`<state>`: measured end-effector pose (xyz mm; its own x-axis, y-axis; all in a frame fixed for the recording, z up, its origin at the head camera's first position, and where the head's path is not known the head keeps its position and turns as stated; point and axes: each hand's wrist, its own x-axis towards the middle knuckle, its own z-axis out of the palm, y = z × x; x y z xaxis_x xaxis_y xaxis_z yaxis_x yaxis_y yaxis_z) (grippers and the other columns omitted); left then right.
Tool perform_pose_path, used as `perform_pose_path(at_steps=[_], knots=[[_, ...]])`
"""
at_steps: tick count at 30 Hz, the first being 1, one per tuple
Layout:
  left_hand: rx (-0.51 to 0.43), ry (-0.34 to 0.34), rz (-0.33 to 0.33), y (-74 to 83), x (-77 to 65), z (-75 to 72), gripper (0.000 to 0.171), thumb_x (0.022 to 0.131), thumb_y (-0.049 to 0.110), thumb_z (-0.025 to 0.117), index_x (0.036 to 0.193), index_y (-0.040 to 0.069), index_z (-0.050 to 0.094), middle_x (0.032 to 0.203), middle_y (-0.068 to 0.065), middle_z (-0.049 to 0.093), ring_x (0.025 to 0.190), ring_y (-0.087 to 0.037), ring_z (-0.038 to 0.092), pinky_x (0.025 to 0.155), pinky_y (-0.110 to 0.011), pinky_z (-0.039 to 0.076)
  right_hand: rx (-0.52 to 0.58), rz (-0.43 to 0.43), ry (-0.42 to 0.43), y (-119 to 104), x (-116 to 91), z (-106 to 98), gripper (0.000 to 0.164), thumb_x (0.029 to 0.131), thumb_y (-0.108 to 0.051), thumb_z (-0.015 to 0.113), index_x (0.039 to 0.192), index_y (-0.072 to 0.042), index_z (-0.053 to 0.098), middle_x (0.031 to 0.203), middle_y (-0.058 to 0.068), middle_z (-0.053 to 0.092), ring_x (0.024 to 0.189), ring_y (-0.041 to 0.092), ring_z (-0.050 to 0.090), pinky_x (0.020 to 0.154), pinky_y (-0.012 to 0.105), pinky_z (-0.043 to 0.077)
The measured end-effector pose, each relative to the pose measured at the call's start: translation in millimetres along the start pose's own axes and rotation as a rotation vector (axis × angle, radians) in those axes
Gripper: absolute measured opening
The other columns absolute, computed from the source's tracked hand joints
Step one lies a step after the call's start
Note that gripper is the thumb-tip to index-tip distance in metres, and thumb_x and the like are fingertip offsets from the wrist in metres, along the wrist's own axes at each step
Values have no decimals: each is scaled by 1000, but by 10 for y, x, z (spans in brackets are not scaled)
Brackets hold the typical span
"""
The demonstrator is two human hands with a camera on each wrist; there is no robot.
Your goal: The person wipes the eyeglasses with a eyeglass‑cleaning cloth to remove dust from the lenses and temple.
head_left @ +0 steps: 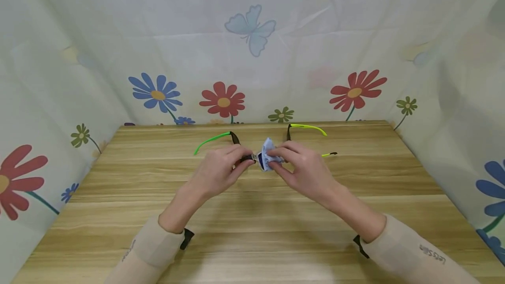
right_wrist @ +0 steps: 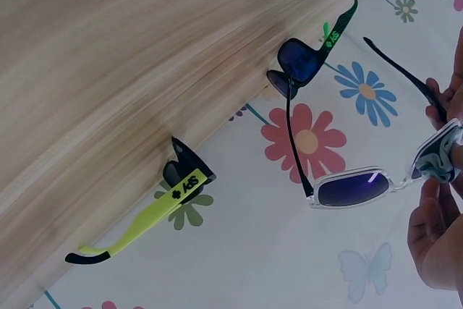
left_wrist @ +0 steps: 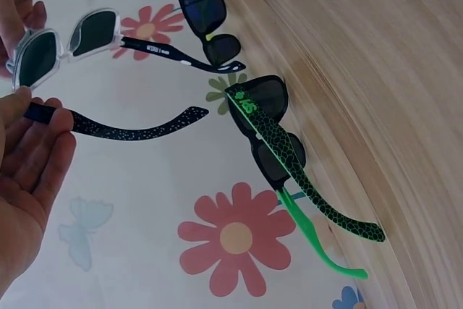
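Clear-framed sunglasses [right_wrist: 354, 189] with dark bluish lenses and black temples are held up between both hands. My left hand [head_left: 218, 168] pinches them beside the hinge of a speckled black temple [left_wrist: 137, 127], thumb against fingers. Over the lens nearest that hinge, my right hand [head_left: 305, 168] pinches a light blue cloth [head_left: 266, 152], its folds wrapping the lens on both faces. The other lens [left_wrist: 94, 32] is uncovered in the left wrist view. In the head view, the cloth and right fingers hide much of the frame.
Black sunglasses with green temples [left_wrist: 269, 121] sit beyond the left hand on the wooden table [head_left: 252, 231]. Another dark pair with yellow temples [right_wrist: 148, 211] rests beyond the right hand. A flower-printed cloth backdrop [head_left: 252, 69] rises behind the table's far edge.
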<state>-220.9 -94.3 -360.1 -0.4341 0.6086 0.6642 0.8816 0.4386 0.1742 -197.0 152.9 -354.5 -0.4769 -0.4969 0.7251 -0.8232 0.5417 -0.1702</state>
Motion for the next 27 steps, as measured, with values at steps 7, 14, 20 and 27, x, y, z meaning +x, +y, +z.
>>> perform_pose_path(at_steps=[7, 14, 20, 27], knots=[[7, 7, -9, -10, -12, -14, 16, 93, 12, 78, 103, 2, 72, 91, -3, 71, 72, -11, 65, 65, -22, 54, -20, 19, 12, 55, -26, -17, 24, 82, -7, 87, 104, -4, 77, 94, 7, 70, 76, 17, 67, 60, 29, 55], [7, 18, -27, -19, -41, -46, 15, 93, 10, 78, 104, 1, 73, 91, -5, 72, 74, -12, 67, 65, -23, 55, -9, 58, -2, 143, -51, -79, 25, 82, -3, 86, 105, -2, 76, 96, 8, 70, 77, 17, 68, 61, 31, 58], [-13, 22, -47, -31, -52, -82, 17, 92, 7, 78, 106, -1, 73, 93, -8, 73, 76, -15, 67, 67, -25, 57, -5, 141, 59, 274, -45, -201, 22, 82, 0, 85, 102, -2, 76, 94, 6, 70, 72, 16, 57, 59, 29, 49], [-39, 19, -43, -44, -59, -85, 16, 91, 5, 78, 104, -2, 72, 90, -7, 71, 72, -13, 64, 64, -23, 55, -15, 204, -5, 317, -88, -202, 20, 85, -5, 85, 104, -5, 77, 91, 2, 69, 72, 18, 56, 59, 30, 47]])
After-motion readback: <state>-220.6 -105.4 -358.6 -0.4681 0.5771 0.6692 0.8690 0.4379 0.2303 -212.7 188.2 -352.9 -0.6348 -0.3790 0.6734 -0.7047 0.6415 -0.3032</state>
